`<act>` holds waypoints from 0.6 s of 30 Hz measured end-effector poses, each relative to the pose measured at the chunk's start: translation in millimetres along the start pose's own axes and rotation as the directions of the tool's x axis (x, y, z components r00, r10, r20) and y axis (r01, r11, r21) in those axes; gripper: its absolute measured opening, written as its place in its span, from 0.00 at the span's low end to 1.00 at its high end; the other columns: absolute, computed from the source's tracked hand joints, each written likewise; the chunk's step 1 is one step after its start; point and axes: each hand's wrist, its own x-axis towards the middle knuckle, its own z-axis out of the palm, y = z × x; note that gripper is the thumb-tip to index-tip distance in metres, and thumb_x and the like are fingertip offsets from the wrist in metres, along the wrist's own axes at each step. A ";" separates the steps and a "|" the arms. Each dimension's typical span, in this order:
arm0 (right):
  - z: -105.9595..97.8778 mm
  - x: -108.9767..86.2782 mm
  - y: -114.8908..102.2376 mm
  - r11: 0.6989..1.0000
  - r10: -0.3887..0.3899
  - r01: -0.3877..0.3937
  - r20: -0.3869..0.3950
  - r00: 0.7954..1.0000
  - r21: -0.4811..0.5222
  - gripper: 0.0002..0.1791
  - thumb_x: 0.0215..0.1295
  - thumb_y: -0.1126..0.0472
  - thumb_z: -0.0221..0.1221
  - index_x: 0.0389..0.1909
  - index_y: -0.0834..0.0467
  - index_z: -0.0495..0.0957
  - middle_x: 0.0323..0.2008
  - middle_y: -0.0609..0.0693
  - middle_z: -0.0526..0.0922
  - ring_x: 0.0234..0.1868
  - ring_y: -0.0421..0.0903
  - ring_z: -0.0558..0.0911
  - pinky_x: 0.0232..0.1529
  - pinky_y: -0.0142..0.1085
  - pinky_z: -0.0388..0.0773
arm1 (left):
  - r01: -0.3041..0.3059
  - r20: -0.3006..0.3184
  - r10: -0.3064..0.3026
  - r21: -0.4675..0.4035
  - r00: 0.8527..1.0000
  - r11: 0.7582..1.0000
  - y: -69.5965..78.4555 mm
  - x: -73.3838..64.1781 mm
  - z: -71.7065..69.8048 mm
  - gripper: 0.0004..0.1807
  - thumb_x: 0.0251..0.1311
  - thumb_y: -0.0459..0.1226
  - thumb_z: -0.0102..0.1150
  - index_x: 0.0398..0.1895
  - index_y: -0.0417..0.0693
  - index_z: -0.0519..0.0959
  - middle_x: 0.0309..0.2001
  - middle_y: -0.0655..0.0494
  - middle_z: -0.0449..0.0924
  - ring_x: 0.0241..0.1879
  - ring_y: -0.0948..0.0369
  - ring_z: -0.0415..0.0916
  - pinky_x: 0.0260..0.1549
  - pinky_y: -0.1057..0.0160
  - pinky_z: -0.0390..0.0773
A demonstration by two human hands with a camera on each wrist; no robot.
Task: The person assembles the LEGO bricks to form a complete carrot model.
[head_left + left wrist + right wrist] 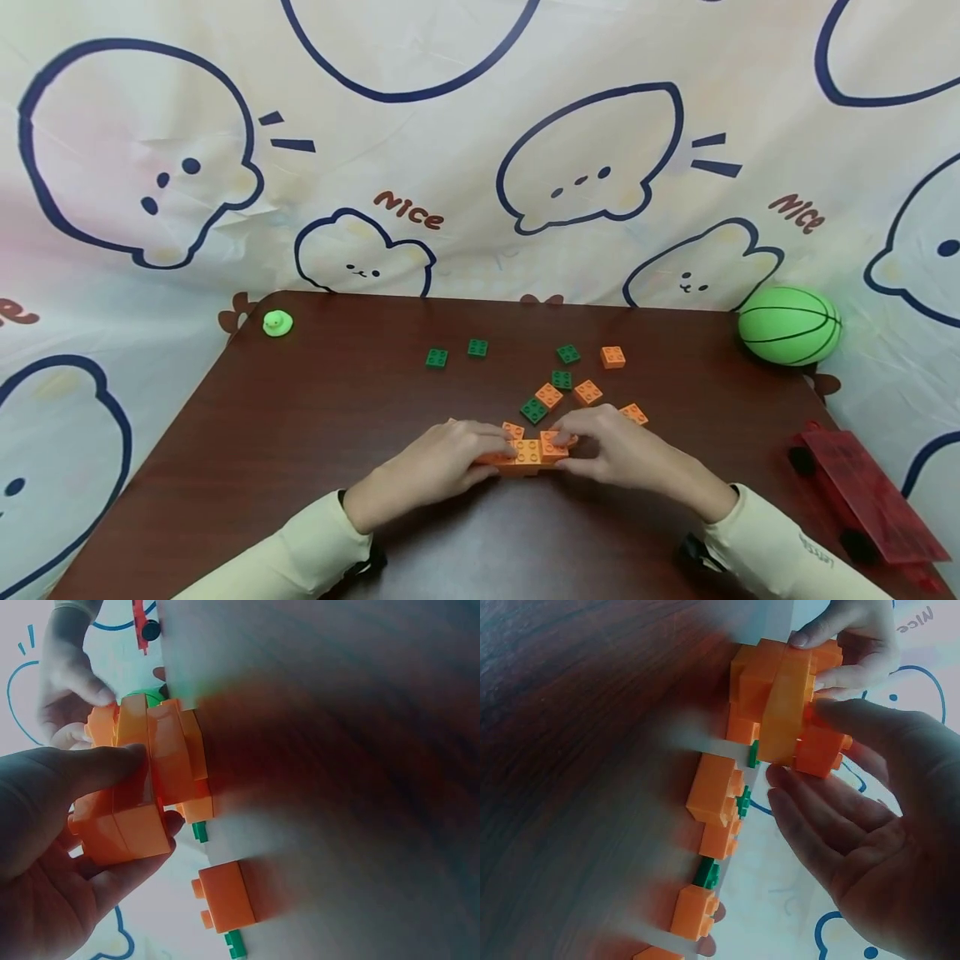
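Note:
Near the front middle of the table is a built-up block of orange toy bricks (pixel 528 452), several joined in layers. My left hand (pixel 457 454) grips its left end; in the left wrist view the thumb (pixel 112 765) lies along the near side, with fingers on the other side. At the right end, my right hand (pixel 618 446) pinches an orange brick (pixel 821 750) on top of the block, thumb on one side and fingertips on the other. The fingers partly hide the block's ends in the head view.
Loose orange bricks (pixel 588 392) and green bricks (pixel 534 410) lie just beyond the hands. A green toy duck (pixel 277 323) sits far left, a green ball (pixel 790 326) far right. A red toy vehicle (pixel 870 492) stands at the right edge. A printed curtain (pixel 465 167) hangs behind.

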 end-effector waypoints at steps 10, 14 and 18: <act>11.0 -0.4 5.4 1.000 -0.011 0.012 -0.028 1.000 0.016 0.17 0.55 0.64 0.76 0.33 0.50 0.75 0.40 0.43 0.90 0.41 0.35 0.87 0.40 0.32 0.86 | 0.012 0.006 -0.012 0.003 1.000 1.000 -0.2 -0.2 0.1 0.14 0.65 0.39 0.69 0.53 0.57 0.87 0.57 0.60 0.86 0.55 0.64 0.84 0.51 0.57 0.85; 12.3 -1.7 7.4 0.999 -0.024 0.027 -0.063 0.998 0.037 0.15 0.55 0.65 0.76 0.32 0.50 0.78 0.38 0.44 0.90 0.38 0.34 0.86 0.36 0.31 0.85 | 0.011 0.003 -0.011 -0.002 1.000 1.000 0.2 0.1 0.0 0.14 0.65 0.38 0.70 0.53 0.57 0.86 0.56 0.61 0.86 0.55 0.64 0.84 0.49 0.57 0.86; 12.1 -2.2 8.6 0.997 -0.007 0.013 -0.074 0.997 0.079 0.12 0.55 0.65 0.76 0.33 0.50 0.82 0.35 0.42 0.88 0.35 0.33 0.84 0.34 0.31 0.83 | 0.011 0.005 -0.011 -0.004 1.000 1.000 0.6 0.4 -0.2 0.14 0.65 0.38 0.70 0.53 0.57 0.86 0.57 0.61 0.86 0.55 0.64 0.84 0.49 0.58 0.86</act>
